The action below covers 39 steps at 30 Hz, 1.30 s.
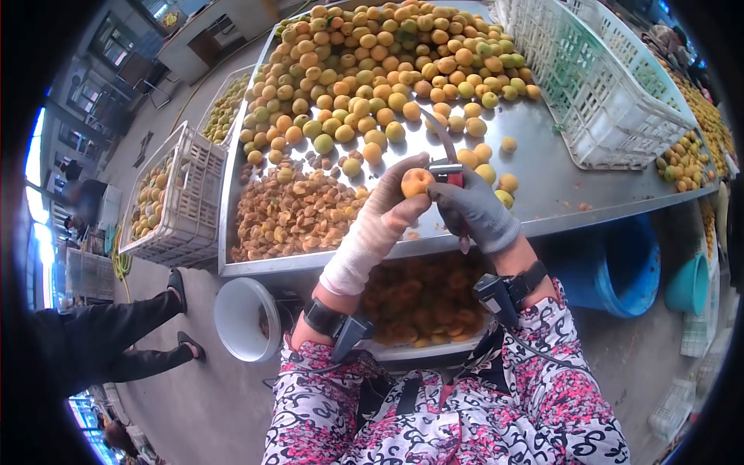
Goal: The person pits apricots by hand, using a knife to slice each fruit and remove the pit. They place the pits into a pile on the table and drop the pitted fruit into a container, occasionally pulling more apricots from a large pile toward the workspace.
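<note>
An orange apricot [417,182] sits in the fingertips of my left hand [394,198], which wears a stained, pale wrapping or glove. My right hand [482,213], in a grey glove, grips a knife [443,139]; its curved blade points up and away from me, beyond the apricot. The right thumb is close to the fruit, but whether it touches is hard to see. Both hands are above the near edge of a metal table [542,167]. Brown apricot pits [291,213] lie heaped left of my hands, and loose apricots [372,70] cover the far part.
A white plastic crate [612,116] stands on the table's right side. Below the edge is a tub of apricot halves [422,302], with a white bucket [246,322] left and a blue barrel [620,267] right. Another crate [182,201] and a person's legs [132,333] are at left.
</note>
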Tool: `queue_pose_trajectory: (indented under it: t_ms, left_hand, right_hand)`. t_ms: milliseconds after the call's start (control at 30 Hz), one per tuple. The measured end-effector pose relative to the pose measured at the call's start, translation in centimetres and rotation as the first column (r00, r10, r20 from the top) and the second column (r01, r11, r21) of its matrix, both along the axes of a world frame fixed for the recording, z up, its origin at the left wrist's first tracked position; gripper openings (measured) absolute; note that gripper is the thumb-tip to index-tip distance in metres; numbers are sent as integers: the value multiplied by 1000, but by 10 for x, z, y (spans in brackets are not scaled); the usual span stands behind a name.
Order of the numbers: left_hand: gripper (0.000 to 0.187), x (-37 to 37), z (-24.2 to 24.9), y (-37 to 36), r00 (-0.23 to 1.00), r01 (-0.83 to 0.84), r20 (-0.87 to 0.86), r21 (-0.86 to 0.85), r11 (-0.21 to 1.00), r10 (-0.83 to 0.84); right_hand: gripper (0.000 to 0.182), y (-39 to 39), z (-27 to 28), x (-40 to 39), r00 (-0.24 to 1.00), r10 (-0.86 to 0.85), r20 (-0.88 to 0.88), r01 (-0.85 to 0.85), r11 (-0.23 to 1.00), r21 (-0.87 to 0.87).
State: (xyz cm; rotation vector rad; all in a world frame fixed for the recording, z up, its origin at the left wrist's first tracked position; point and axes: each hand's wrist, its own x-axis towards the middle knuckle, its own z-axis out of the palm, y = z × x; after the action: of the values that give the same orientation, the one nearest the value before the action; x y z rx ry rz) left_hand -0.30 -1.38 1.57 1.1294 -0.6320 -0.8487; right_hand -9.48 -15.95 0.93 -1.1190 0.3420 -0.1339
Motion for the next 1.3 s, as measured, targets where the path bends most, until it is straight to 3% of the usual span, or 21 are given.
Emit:
queue_pose_trajectory:
  t_ms: [67,133,200,267,300,333,433,533,767,833,1067,1300]
  left_hand:
    - [57,7,-6,1,1000,10,-4,49,999,-10]
    - [53,14,-13,1,1000,-26,4,-76,997,27]
    - [53,18,-13,5,997,-70,-19,-55,996,69]
    - [53,21,-12,8,991,-108,78,27,994,106]
    - [53,21,-10,12,995,-56,76,-19,998,57]
    - [53,20,-8,12,995,-56,76,-19,998,57]
    - [56,17,-1,11,994,-103,41,-11,995,104]
    - [58,21,0,14,997,-78,-19,-42,996,78]
    - [53,24,2,15,999,-53,-11,-4,999,53]
    - [53,24,3,15,998,-68,6,9,998,68]
    - [51,23,6,16,998,-54,33,0,999,54]
    - [50,21,6,14,997,-78,16,8,997,78]
  right_hand:
    - [33,0,6,-1,1000,10,-15,-12,993,-117]
    - [32,0,5,-1,1000,-22,22,25,988,-152]
    - [32,2,-2,-1,997,-54,57,64,981,-183]
    - [33,6,-15,-3,985,-36,171,105,904,-414]
    - [33,9,-9,-6,998,-6,57,30,906,-421]
    - [33,11,-10,-7,998,-6,58,29,907,-421]
    - [30,18,-9,-10,992,41,122,62,680,-731]
    - [30,22,-9,-12,995,67,76,18,624,-781]
    - [30,29,-9,-12,999,0,46,36,623,-782]
    - [31,29,-13,-11,991,-24,134,118,647,-753]
    - [32,33,-14,-12,996,-45,71,84,632,-771]
    - [31,41,-17,-12,998,-34,45,56,722,-690]
